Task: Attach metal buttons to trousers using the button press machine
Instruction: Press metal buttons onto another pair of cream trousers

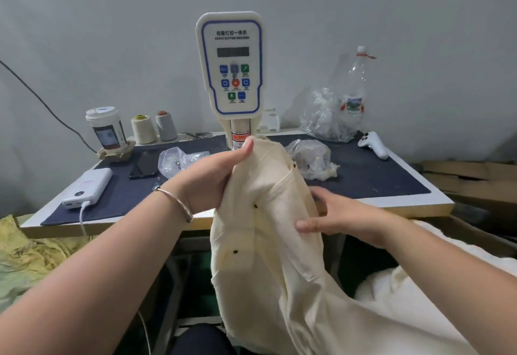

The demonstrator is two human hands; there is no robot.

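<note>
Step in hand, as judged: handling and positioning the garment between presses, not the pressing itself. The cream trousers (268,215) are held up in the air in front of the servo button machine (231,66), above the near edge of the worktable (391,187), their lower part trailing down toward the person's lap. Three small dark marks show on the cloth (buttons or punched spots; too small to tell which).

Next move, as judged: the intended spot must be found, that part of the cloth laid flat under the machine's press head, which is hidden behind the raised fabric, and fingers kept out from under it before the machine is triggered.

Left hand (215,175): raised, forearm angled up from lower left, a metal bangle (179,203) on the wrist. Its fingers are curled into the upper edge of the trousers, thumb up along the cloth near the machine's column; a firm grip.

Right hand (335,215): lower, coming in from the right. The thumb lies on the front of the fabric; the other fingers pass behind the cloth, so their spread cannot be told. It appears to pinch the side of the trousers.

Clear plastic bags (310,159) lie on the table beside the machine; their contents cannot be made out.
</note>
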